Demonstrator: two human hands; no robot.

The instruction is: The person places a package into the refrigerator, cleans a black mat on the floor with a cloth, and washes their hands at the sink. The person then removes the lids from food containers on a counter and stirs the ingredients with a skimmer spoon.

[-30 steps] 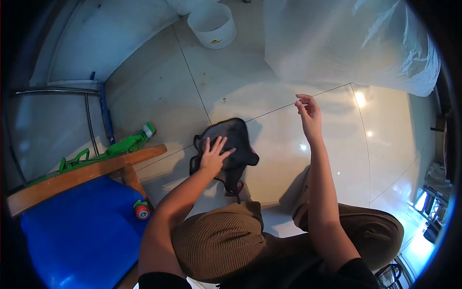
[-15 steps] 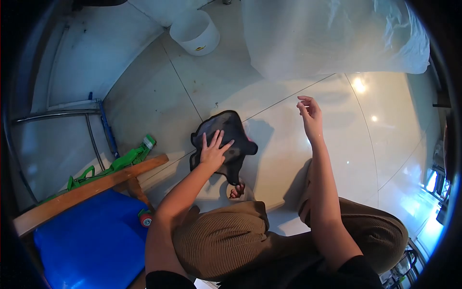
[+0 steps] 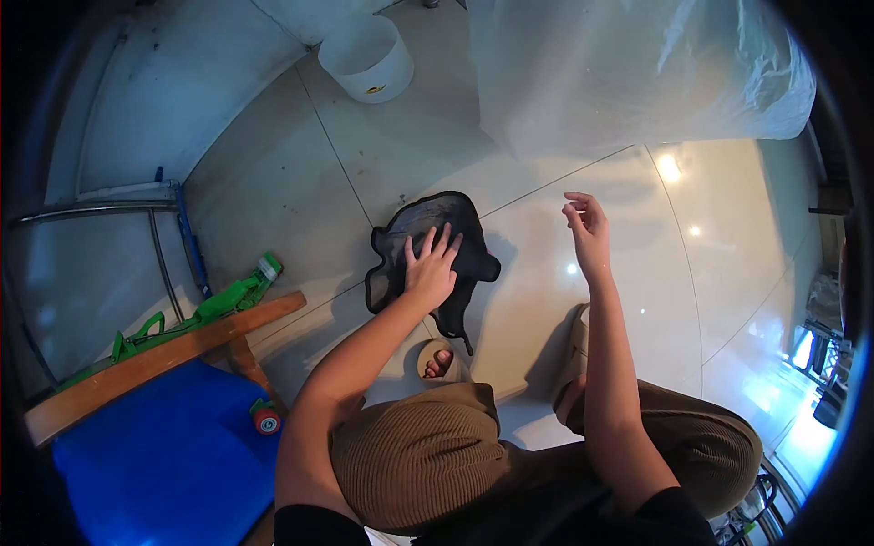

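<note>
A black, see-through mesh piece with a thick dark edge and an uneven outline (image 3: 410,221) is above the tiled floor in front of me. My left hand (image 3: 431,273) is against it, fingers spread; one fingertip looks darkened, and I cannot tell whether mesh covers it. A narrow dark strip of the piece hangs toward my sandalled foot (image 3: 439,364). Off to the right, my right hand (image 3: 590,232) is raised over the floor, apart from the mesh. Its fingers are loosely bent, with a gap to the thumb and nothing visible in them.
A white bucket (image 3: 387,73) stands at the back. Beside it, a large translucent plastic bag (image 3: 637,82) fills the upper right. At left are a wooden chair with a blue seat (image 3: 164,446), a green toy-like object (image 3: 218,300) and a metal frame (image 3: 100,211).
My left hand has moved slightly right and up in view, and the mesh piece has shifted and spread with it. My right hand has hardly moved. The view has shifted a little.
</note>
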